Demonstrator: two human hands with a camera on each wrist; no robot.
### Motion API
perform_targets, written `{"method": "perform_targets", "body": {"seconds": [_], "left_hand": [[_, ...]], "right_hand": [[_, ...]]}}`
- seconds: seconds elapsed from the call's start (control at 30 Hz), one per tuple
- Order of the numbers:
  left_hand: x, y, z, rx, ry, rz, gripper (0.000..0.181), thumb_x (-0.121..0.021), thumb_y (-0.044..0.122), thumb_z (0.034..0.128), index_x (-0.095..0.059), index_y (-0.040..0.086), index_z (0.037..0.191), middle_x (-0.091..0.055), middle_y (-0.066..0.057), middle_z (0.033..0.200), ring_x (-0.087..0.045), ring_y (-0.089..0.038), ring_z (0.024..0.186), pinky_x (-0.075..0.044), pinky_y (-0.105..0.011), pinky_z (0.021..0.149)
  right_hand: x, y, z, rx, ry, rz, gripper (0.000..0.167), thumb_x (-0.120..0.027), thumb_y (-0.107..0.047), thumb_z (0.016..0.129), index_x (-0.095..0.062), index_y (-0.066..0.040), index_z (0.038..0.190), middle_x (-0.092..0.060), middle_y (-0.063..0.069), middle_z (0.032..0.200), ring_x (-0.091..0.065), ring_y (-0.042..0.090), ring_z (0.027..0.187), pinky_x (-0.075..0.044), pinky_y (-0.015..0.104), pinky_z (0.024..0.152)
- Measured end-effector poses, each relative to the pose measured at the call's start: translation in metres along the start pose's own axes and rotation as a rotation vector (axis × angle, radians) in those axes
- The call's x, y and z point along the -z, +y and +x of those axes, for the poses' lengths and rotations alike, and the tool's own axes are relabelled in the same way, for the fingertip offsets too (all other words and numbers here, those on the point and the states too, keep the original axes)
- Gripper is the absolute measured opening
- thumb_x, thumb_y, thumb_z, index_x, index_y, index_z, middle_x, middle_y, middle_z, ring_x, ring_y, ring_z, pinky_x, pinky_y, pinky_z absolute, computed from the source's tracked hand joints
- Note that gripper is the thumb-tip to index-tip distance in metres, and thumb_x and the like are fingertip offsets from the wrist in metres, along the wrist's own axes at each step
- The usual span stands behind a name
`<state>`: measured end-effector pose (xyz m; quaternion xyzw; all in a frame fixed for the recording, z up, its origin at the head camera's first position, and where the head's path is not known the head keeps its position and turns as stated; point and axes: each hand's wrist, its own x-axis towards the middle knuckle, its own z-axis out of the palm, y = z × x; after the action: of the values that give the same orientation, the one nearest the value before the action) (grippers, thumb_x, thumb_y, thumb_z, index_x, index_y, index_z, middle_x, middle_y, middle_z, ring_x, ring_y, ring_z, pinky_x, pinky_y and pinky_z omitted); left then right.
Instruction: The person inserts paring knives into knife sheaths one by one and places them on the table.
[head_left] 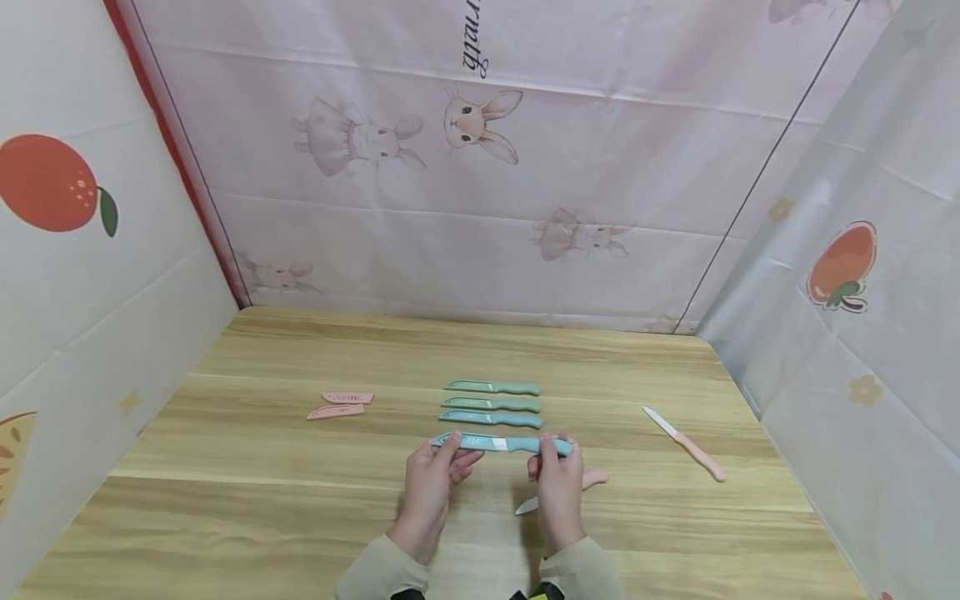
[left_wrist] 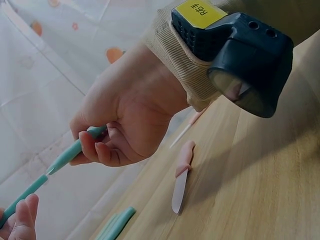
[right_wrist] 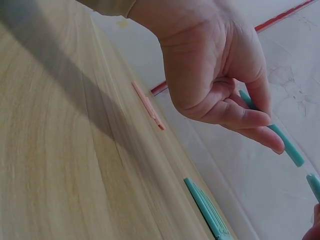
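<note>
Our left hand [head_left: 427, 487] pinches the blue sheath [head_left: 476, 442] between thumb and fingers, while our right hand [head_left: 561, 492] grips the blue handle [head_left: 523, 445] of the same knife. We hold this knife level across the front of us, raised above the wooden table [head_left: 247, 508], its handle to the right. The sheath covers most of the blade, and a short strip of bare blade [head_left: 501, 445] shows between the sheath and the handle.

Just beyond our hands we see three sheathed knives lying side by side, handles to the right: the farthest green knife [head_left: 491, 387], the middle green knife [head_left: 487, 404] and the nearest blue knife [head_left: 491, 419]. To the left of them, two pink sheaths [head_left: 335, 412] lie close together.

Under our right hand lies one unsheathed pink knife [head_left: 595, 477], its middle hidden from the head view; its blade points left and toward us. Well apart on the right we have the other pink knife [head_left: 700, 456], also bare, with its blade pointing away and to the left. A pale pink backdrop [head_left: 637, 167] printed with rabbits hangs behind the table. We wear beige sleeves [head_left: 382, 571].
</note>
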<state>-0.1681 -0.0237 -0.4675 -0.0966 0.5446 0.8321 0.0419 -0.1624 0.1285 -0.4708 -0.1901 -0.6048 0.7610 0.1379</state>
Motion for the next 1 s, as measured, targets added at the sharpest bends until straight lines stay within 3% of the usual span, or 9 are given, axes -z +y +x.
{"method": "perform_targets", "body": {"seconds": [0.53,1.0], "left_hand": [[-0.0009,-0.0019,0.0001,-0.002,0.006,0.033,0.030,-0.054,0.021,0.0959,-0.055,-0.008,0.105,-0.070,-0.016,0.087,-0.069,-0.015,0.077,-0.055,-0.024,0.065],[-0.0009,-0.0034,0.0001,-0.004,0.003,0.025,0.028,-0.052,0.018,0.0966,-0.055,-0.008,0.105,-0.070,-0.015,0.086,-0.069,-0.014,0.075,-0.054,-0.020,0.061]], "right_hand": [[-0.0006,-0.0013,-0.0015,-0.019,-0.002,-0.017,0.016,-0.044,-0.015,0.099,-0.037,-0.003,0.105,-0.044,-0.001,0.062,-0.042,0.007,0.051,-0.038,0.017,0.049],[-0.0053,0.0015,-0.0022,-0.027,-0.013,0.003,0.014,-0.042,-0.012,0.099,-0.036,-0.001,0.106,-0.042,0.001,0.069,-0.042,0.007,0.053,-0.040,0.017,0.049]]}}
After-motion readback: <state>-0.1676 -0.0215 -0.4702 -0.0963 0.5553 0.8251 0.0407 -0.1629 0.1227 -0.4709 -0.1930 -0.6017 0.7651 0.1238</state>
